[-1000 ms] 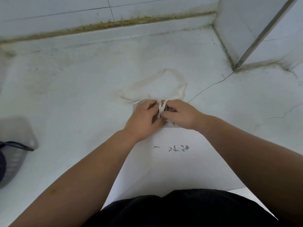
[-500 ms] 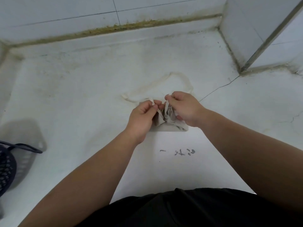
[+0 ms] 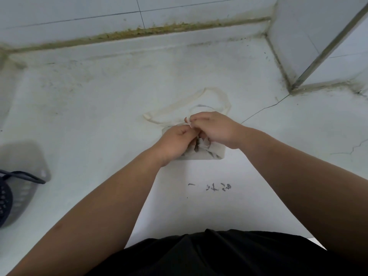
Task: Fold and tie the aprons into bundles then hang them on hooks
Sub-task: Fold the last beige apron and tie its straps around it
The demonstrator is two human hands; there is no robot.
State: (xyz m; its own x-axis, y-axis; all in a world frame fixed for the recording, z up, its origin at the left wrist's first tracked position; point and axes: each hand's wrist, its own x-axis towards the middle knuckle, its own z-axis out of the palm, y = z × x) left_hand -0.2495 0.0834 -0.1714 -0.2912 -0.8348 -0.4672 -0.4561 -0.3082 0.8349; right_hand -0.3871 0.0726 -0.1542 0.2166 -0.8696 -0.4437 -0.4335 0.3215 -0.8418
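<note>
Cloth of the folded beige apron (image 3: pixel 205 154), mid-frame on the white table (image 3: pixel 99 116), seems soft and light, best gripped by its thin pale strap (image 3: pixel 187 122), which the left hand (image 3: pixel 175 140) and the right hand (image 3: pixel 214 128) pinch with curled fingers.

Our left hand (image 3: pixel 175 143) and right hand (image 3: pixel 216 129) hide most of the apron bundle (image 3: pixel 214 154); the basket (image 3: pixel 27 196) is cut off at left; the writing (image 3: pixel 212 187) is unreadable.

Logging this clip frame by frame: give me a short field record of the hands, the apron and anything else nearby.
surface: stained white counter
apron: folded off-white cloth apron bundle, lying on counter
loop: cream strap loop, flat beyond bundle
left hand: grips the bundle
right hand: pinches thin white tie strap
aside: grey plastic basket, far left
</note>
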